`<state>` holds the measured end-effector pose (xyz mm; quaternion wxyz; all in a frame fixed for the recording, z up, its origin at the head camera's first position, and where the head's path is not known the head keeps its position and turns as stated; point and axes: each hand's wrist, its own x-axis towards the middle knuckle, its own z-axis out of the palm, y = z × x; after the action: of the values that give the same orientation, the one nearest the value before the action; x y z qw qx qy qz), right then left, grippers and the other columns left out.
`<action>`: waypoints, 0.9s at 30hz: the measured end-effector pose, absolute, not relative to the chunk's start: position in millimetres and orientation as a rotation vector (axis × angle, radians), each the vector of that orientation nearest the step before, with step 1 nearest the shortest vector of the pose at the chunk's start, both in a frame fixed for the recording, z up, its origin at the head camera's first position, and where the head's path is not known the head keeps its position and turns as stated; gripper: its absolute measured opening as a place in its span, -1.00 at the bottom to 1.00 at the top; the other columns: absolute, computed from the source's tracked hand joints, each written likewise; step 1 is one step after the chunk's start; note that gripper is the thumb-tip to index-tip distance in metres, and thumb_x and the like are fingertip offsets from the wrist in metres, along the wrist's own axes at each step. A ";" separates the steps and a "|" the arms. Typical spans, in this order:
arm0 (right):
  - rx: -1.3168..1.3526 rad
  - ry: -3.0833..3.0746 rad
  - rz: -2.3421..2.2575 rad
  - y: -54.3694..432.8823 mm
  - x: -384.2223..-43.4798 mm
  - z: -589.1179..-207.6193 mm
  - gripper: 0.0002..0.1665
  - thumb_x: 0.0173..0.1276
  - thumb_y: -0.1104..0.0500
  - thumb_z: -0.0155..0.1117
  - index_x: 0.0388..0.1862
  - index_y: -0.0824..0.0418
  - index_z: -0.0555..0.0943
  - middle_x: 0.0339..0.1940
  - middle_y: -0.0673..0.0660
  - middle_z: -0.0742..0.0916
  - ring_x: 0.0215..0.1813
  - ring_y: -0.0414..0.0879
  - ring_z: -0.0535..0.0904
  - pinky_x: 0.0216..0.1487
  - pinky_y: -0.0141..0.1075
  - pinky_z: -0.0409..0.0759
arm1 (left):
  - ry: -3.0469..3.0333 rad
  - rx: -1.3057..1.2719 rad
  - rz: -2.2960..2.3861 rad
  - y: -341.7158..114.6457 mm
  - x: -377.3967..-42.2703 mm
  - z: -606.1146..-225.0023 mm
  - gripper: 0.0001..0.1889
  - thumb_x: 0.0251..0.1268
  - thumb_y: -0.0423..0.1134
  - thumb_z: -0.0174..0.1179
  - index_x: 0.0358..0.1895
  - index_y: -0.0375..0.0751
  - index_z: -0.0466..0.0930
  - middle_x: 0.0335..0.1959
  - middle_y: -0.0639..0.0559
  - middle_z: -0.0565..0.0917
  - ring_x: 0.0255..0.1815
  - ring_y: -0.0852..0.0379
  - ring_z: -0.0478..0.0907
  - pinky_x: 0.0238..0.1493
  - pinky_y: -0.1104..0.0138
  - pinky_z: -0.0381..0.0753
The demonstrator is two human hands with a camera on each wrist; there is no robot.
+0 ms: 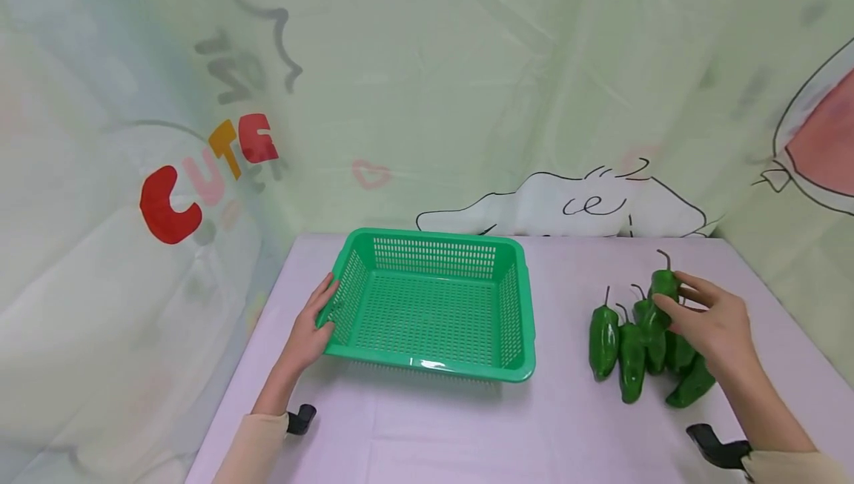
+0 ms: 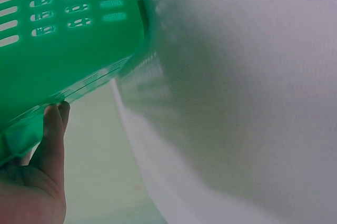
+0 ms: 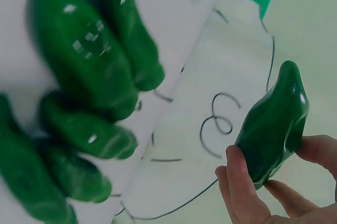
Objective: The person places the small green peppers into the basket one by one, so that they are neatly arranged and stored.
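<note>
Head view: Right hand (image 1: 719, 317) seen pinching green pepper (image 1: 663, 285)

The pepper is held apart from other peppers (image 1: 603, 343) on the tabletop (image 1: 454, 432); farther left, a green basket's (image 1: 467, 373) rim is touched by the left hand (image 1: 310, 332), fingers extended.

- The place looked like a small curtained booth; whether it stood in a home, a lab or elsewhere could not be told.
- Printed, creased sheeting (image 1: 427, 98) rose behind the table (image 1: 440, 432) and along both sides.
- It bore colourful lettering (image 1: 212, 191) and a balloon drawing (image 1: 827, 139).
- The table had a pale lilac covering (image 1: 560, 425).
</note>
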<state>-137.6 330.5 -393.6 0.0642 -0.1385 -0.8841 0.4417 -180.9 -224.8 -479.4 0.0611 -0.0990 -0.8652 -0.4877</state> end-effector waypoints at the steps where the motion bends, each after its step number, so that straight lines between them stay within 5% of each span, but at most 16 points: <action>1: -0.407 -2.669 1.340 327.0 -138.5 -392.5 -0.14 0.44 -0.03 0.16 0.54 0.39 0.14 0.37 0.64 0.31 -0.36 -0.60 0.36 -0.42 -0.51 0.60 | -2.619 -0.302 -1.469 -224.8 -181.3 -479.4 -0.22 0.11 -0.65 -0.08 0.52 -0.30 0.15 0.60 -0.08 0.03 0.59 -0.14 -0.11 0.46 -0.15 0.01; 5: -0.377 -2.666 1.358 311.8 -143.1 -386.4 -0.13 0.44 -0.05 0.16 0.54 0.37 0.15 0.38 0.60 0.32 -0.33 -0.52 0.45 -0.40 -0.52 0.59 | -2.619 -0.318 -1.450 -224.9 -184.0 -479.4 -0.22 0.12 -0.65 -0.07 0.52 -0.29 0.15 0.60 -0.06 0.03 0.59 -0.14 -0.11 0.46 -0.16 0.01; 8: -0.347 -2.660 1.385 299.5 -147.5 -381.7 -0.15 0.45 -0.05 0.16 0.55 0.33 0.15 0.40 0.58 0.33 -0.10 -0.09 0.62 -0.38 -0.51 0.60 | -2.615 -0.311 -1.453 -225.0 -184.5 -479.3 -0.21 0.11 -0.64 -0.07 0.52 -0.28 0.15 0.60 -0.07 0.03 0.59 -0.13 -0.11 0.46 -0.16 0.00; 12: -0.283 -2.653 1.436 283.2 -153.0 -376.2 -0.17 0.46 -0.02 0.14 0.56 0.31 0.15 0.40 0.57 0.32 0.26 0.42 0.40 -0.36 -0.49 0.62 | -2.625 -0.281 -1.465 -225.2 -182.5 -480.2 -0.21 0.11 -0.65 -0.07 0.52 -0.27 0.15 0.60 -0.06 0.03 0.60 -0.13 -0.12 0.46 -0.15 0.00; 27: -0.078 -2.596 1.592 207.1 -174.0 -367.8 -0.24 0.42 0.11 0.22 0.52 0.30 0.25 0.38 0.50 0.40 0.25 0.35 0.49 -0.18 -0.29 0.70 | -2.593 -0.303 -1.495 -224.4 -181.6 -480.5 -0.24 0.14 -0.66 -0.10 0.52 -0.29 0.16 0.59 -0.08 0.04 0.59 -0.13 -0.11 0.48 -0.13 -0.03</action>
<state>-174.0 207.1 -367.8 0.0478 -0.0255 -0.8513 0.5219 -181.6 -224.4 -480.5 0.0668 -0.1004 -0.8600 -0.4958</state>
